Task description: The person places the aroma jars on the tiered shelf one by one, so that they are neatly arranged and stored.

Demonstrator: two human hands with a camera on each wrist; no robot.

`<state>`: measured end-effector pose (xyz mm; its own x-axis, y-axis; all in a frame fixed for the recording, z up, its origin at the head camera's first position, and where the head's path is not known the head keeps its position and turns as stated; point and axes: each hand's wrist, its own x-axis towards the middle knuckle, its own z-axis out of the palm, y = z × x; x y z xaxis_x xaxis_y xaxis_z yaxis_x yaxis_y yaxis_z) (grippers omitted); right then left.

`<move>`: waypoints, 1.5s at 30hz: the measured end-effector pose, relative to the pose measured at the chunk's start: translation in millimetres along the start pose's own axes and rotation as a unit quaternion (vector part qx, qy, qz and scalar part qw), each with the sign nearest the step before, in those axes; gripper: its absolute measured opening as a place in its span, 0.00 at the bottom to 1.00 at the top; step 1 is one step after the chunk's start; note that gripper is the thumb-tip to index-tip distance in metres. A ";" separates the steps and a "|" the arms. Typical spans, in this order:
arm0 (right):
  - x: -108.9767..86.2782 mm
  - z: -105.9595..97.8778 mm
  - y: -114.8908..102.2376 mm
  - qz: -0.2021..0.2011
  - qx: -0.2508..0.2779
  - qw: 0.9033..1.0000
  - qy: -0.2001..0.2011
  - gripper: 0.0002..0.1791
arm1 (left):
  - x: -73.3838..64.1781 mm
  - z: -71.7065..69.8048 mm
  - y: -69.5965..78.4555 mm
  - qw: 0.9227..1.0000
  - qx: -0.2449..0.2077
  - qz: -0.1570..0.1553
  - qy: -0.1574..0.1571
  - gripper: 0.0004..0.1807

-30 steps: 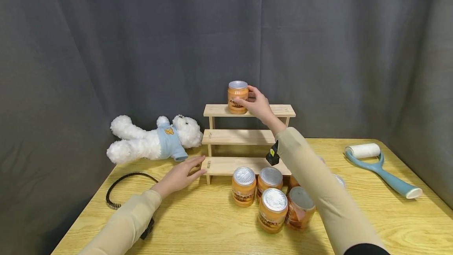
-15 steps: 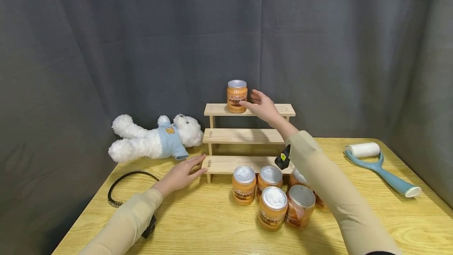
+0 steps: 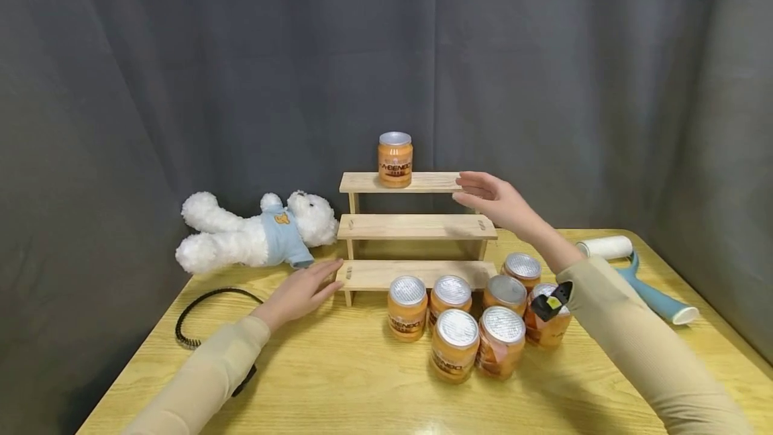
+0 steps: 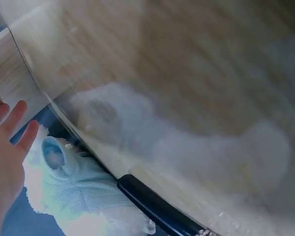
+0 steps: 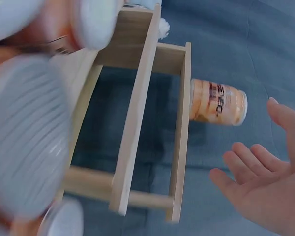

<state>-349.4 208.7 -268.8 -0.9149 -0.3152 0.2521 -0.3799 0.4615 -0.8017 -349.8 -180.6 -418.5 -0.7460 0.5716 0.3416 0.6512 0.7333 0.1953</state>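
Note:
One orange can with a silver lid (image 3: pixel 395 161) stands upright on the top step of a three-step wooden rack (image 3: pixel 417 227). My right hand (image 3: pixel 498 203) is in front of the top step's right end, apart from the can, its fingers loosely extended and holding nothing. The right wrist view also shows this hand (image 5: pixel 265 187) apart from the can (image 5: pixel 219 102). My left hand (image 3: pixel 302 291) has its fingertips at the left end of the bottom step, fingers extended. Several more orange cans (image 3: pixel 455 348) stand grouped on the table before the rack's right half.
A white teddy bear in a blue shirt (image 3: pixel 266 233) lies left of the rack. Near my left forearm lies a black headband-like loop (image 3: pixel 199 311). At the right is a blue-handled lint roller (image 3: pixel 658 294). A grey curtain (image 3: pixel 386 52) hangs behind the wooden table (image 3: pixel 338 381).
My right hand has let go of the can on the top step and moved right and back from it. The left hand stays at the rack's left end.

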 end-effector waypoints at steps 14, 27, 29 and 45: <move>-80.9 -24.2 43.6 -0.015 -0.072 0.997 0.010 0.27 | -1.4 -0.6 2.2 0.993 -0.105 -0.062 0.003 0.28; -126.4 -26.4 67.8 -0.012 -0.045 0.999 -0.005 0.25 | 0.7 2.5 -1.0 0.990 -0.125 -0.070 -0.006 0.29; -131.8 -27.6 70.8 -0.010 -0.052 0.999 -0.008 0.24 | 1.2 2.4 -0.4 0.989 -0.129 -0.071 -0.008 0.29; -155.7 -37.9 85.3 -0.032 -0.138 0.989 -0.045 0.28 | -0.4 -1.3 4.6 0.990 -0.130 -0.059 -0.001 0.30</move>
<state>-244.5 328.5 -355.9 -0.8770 -0.4172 0.2384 -0.4703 0.6434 -0.6040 -346.3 -178.0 -416.5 -0.8193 0.4887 0.2999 0.5729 0.6763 0.4631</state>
